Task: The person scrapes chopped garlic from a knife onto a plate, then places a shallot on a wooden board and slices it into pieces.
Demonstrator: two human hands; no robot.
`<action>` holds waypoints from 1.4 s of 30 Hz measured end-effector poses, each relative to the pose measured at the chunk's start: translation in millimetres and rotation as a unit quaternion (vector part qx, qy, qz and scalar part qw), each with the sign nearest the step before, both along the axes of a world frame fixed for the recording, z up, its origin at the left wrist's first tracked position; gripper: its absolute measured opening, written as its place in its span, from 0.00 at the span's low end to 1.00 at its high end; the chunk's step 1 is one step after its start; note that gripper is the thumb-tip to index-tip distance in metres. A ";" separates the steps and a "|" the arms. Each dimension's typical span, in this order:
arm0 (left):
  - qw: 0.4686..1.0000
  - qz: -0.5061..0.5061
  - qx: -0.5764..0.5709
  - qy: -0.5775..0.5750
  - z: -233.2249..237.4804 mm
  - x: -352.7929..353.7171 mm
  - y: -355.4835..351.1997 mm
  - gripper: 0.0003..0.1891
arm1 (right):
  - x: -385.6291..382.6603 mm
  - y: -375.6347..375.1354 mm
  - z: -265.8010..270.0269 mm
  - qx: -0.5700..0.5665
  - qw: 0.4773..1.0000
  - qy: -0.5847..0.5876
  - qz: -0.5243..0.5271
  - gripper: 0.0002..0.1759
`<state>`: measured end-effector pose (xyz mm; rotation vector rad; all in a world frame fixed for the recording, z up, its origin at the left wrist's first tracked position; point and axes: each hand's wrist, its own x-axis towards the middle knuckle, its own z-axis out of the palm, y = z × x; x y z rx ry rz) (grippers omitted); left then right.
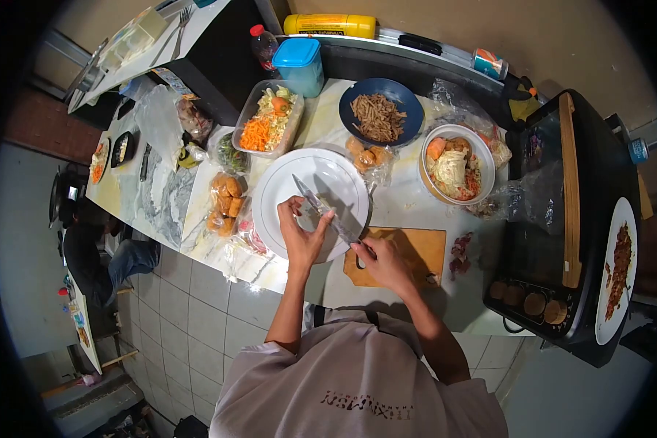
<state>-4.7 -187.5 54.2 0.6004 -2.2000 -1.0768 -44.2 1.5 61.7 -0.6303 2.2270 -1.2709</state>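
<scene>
A large white plate (270,182) lies near the counter's front edge. Over it my right hand (379,260) grips the handle of a knife (343,231), whose blade points up and to the left. My left hand (304,232) is at the blade, thumb and fingers bent around its sides; whether it pinches the blade or something small is too fine to tell. Under and beside my right hand lies a wooden cutting board (416,252), with dark reddish scraps (460,253) to its right.
Behind the plate stand a tub of shredded vegetables (259,135), a blue bowl of brown strips (378,117) and a white bowl (428,171). Bagged bread pieces (226,201) lie left. A black oven (540,241) stands right. Another person (87,252) sits far left.
</scene>
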 end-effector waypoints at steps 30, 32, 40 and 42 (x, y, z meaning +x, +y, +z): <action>0.989 -0.067 -0.039 -0.122 2.5 20.6 -18.4 0.09 | -0.1 50.6 47.5 0.049 0.995 -0.023 -0.088 0.14; 0.988 -0.051 0.024 -0.146 6.7 20.2 -16.6 0.08 | 11.1 69.2 13.7 0.043 0.991 0.070 -0.105 0.14; 0.990 -0.056 -0.072 -0.106 1.5 22.4 -24.7 0.08 | 46.5 129.6 -3.6 0.127 0.964 0.102 -0.209 0.12; 0.990 -0.059 -0.042 -0.121 8.5 23.3 -24.2 0.07 | 53.1 135.9 -11.5 0.137 0.942 0.173 -0.253 0.12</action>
